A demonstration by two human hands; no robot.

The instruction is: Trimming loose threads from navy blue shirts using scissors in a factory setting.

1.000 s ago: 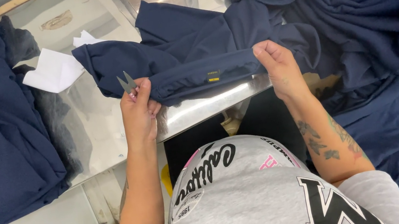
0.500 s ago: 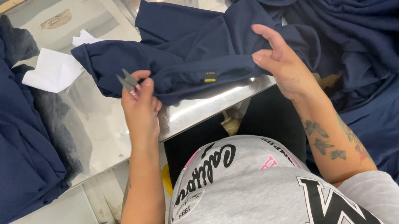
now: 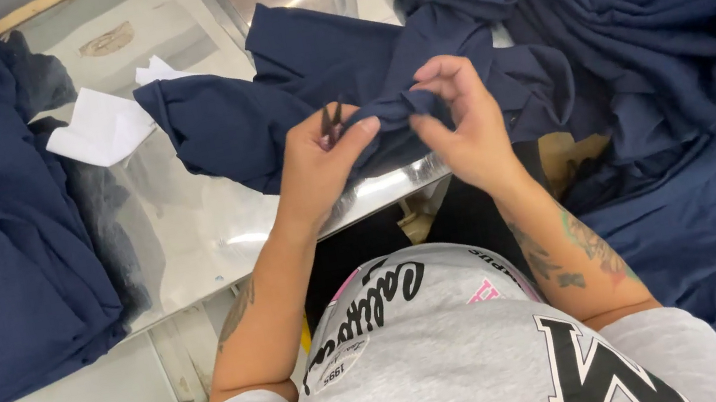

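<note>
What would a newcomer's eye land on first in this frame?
Two bare hands meet at centre over a shiny metal table: the left hand holds small thread snips and pinches a bunched fold of a navy garment, which the right hand also grips. Heaps of navy fabric crowd both sides, and white paper lies upper left.

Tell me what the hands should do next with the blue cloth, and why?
Probably snip at the pinched fold. The left hand holds small clippers right beside the bunched bit of navy cloth, and the right hand pinches that same bit up, so the blades are already close to it.
</note>
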